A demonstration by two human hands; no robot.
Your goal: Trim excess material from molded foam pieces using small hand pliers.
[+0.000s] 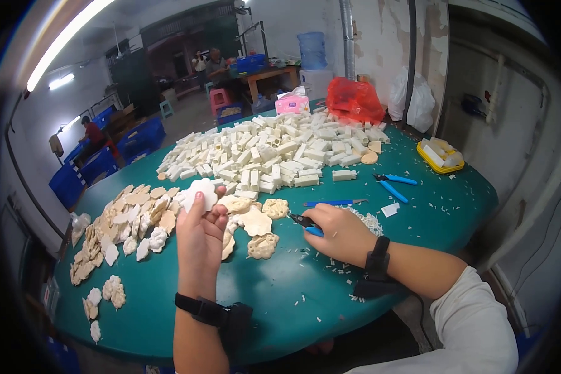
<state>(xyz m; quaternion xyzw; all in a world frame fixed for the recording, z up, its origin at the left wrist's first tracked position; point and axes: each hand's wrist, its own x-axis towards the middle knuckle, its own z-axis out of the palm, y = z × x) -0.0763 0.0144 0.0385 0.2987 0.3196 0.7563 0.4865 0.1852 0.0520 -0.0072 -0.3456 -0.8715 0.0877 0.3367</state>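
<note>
Green table (330, 293): left hand (199, 240) grips flower piece (198, 193), right hand (343, 234) grips cutters (305, 223).

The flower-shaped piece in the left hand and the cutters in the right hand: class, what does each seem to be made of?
Flower-shaped piece in the left hand: probably moulded plastic or resin, going by its matt off-white, uniform, scalloped look. Cutters in the right hand: dark jaws, likely metal, with glossy blue grips, probably plastic or rubber.

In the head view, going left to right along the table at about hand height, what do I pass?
Flat cream flower-shaped pieces → left hand holding up a white flower-shaped piece → right hand gripping blue-handled cutters → small white offcuts → bare green table.
</note>
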